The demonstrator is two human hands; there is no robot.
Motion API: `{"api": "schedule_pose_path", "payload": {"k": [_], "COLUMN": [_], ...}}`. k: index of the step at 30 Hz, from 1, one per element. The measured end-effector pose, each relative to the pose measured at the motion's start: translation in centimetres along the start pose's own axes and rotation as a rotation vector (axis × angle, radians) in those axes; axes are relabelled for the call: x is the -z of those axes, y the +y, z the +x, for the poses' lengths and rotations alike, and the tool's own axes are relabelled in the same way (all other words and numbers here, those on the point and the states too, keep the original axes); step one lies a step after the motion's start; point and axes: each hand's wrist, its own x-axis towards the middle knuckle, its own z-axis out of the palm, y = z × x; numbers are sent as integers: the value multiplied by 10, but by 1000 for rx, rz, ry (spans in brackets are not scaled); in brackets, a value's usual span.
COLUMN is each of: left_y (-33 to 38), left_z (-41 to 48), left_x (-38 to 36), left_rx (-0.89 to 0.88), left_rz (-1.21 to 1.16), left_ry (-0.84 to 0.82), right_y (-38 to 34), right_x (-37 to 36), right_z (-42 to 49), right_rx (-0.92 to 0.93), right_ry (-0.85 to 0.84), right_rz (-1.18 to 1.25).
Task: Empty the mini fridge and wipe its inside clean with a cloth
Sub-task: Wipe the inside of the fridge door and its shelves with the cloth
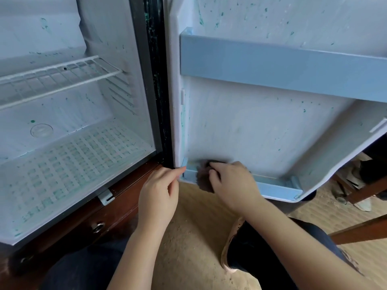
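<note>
A person's right hand (232,183) grips a dark cloth (204,181), fingers curled round it, and presses it into the left end of the pale blue lower door shelf (272,188) of an open mini fridge (144,80); the cloth is blurred and hangs over the shelf's front lip. Just left of that hand, the left hand (161,193) reaches its forefinger to the bottom corner of the door (261,126), its other fingers curled in; whether it pinches the door edge cannot be told. Above the right hand, the door's inner panel rises bare and flecked with green specks to a wide blue rail (272,68) that spans it. To the right of the hand, the lower shelf runs on clear to its far end. Left of both hands, past the dark door seal (159,80), the fridge cavity stands open, with a white wire shelf (62,78) high up and a grid rack (73,164) lying on its floor, both speckled green. A white hinge bracket (106,197) juts from the cabinet's front edge just left of the left hand. The fridge sits on a dark wooden bench (100,218). Below the hands lies sandy floor (199,227), with the person's shoe (230,248) under the right forearm.
</note>
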Motion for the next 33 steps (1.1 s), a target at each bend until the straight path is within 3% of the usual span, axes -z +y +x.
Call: {"api": "schedule_pose_path", "payload": {"k": [3,9,14,16,19,24,27,29,33], "left_y": [-5,3,8,8,5,4,4,4,11], "left_z": [1,4,4,4,5,2,1,1,-4], "left_x": [-2,-3,-7,-4,1,-3,-1,3,3], "left_rx": [29,-15,46,142,242,174,134,104,1], "left_rz": [-51,-48,-101,-117,-130,-25,1,-10,-16], "left_ry": [-13,65,180,261,235,135,126,127,116], "right_y": [-26,-11,-21,-30,-32,-23,-14,-2,33], "right_x": [-12,-9,-7,-15,-35,-36,-29,-24,-22], "right_z": [14,30,22,16,10,14,16,11,-10], "right_rx": [67,8,132,157,186,277,243,245,233], "right_ry": [-2,-51,499,425,243,218,122,115,256], "right_rz": [62,111,272,287,241,124,147,140,3]}}
